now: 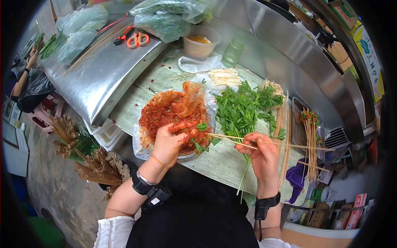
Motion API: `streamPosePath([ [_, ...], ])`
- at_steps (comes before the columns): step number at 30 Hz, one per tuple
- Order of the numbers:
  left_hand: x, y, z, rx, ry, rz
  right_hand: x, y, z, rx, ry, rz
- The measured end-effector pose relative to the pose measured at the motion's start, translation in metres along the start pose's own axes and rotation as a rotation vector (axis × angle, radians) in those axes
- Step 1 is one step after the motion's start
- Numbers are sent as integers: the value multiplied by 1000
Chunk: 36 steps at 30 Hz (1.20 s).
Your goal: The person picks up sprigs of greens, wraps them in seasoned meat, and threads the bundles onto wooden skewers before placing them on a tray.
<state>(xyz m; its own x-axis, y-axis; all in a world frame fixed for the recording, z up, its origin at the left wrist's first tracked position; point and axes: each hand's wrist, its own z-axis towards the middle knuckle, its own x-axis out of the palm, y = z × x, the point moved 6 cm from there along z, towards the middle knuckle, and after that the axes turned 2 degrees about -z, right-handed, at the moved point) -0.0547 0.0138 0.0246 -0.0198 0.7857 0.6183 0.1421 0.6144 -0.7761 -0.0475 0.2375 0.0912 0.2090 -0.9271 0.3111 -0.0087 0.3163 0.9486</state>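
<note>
My left hand (171, 142) is over a plastic-lined bowl (135, 148) of red seasoned mix (159, 113). Its fingers are smeared with red paste and pinched at a green leaf (202, 126). Thin bamboo skewers (231, 137) run from beside that leaf to my right hand (264, 155), which grips them between thumb and fingers. The skewers' left tips are close to my left fingertips; whether they pierce the leaf is too small to tell. A pile of leafy greens (237, 105) lies just beyond, its stems passing beneath the skewers and beside my right hand.
White enoki mushrooms (224, 77), a tub (198, 47) and a green glass jar (233, 51) stand behind. Loose skewers (282, 124) and a tray (298, 124) with filled skewers lie right. Scissors (137, 40) rest on the steel counter (99, 78). Another person's arm (24, 76) shows far left.
</note>
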Motion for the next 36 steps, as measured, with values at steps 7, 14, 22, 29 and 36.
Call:
streamPosePath([
  [7,6,-1,-1,-23,-21,-69,-5,-21,-7,27,0,104],
  [14,9,-1,-5,-44,-20,-55,-5,-30,-5,37,-32,129],
  [22,4,8,-7,-97,-28,-155,-6,-62,-5,110,-98,350],
  [29,7,4,-6,30,-98,-73,10,-52,-12,-21,-164,200],
  [36,1,8,-8,133,-203,-69,40,-6,-25,-409,-95,-504],
])
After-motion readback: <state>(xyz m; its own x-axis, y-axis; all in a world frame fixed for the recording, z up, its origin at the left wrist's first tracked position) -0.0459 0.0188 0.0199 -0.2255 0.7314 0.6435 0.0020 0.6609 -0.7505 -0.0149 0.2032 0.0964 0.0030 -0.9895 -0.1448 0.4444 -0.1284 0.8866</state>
